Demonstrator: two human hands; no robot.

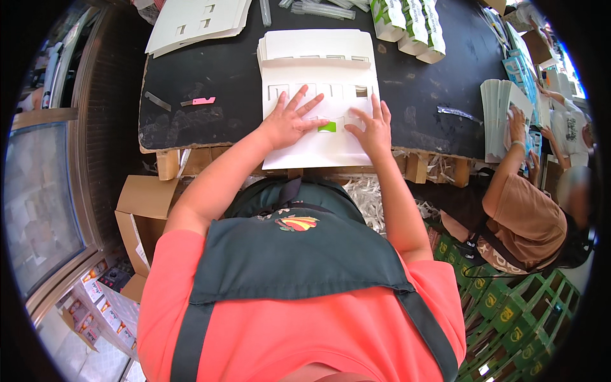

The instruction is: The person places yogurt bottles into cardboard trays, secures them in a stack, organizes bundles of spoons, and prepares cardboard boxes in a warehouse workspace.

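Note:
A white cardboard sheet with cut-out slots (305,155) lies on a stack of similar sheets on the black table, in front of my body. My left hand (291,122) rests on it with fingers spread, the thumb beside a green patch (327,126) that shows in a lower slot. On the sheet's right part lies my right hand (372,125), fingers apart, its outer edge near the sheet's right side. A raised fold or flap (317,67) crosses the sheet above both hands. Neither hand grips anything.
On the black table (229,124) are a pink-handled cutter (203,101), a metal blade (157,101), a clear strip (458,113), more white sheets (195,28), plastic strips (322,10) and green-white cartons (410,28). A co-worker (530,219) handles white sheets at the right. An opened cardboard box (143,196) stands lower left.

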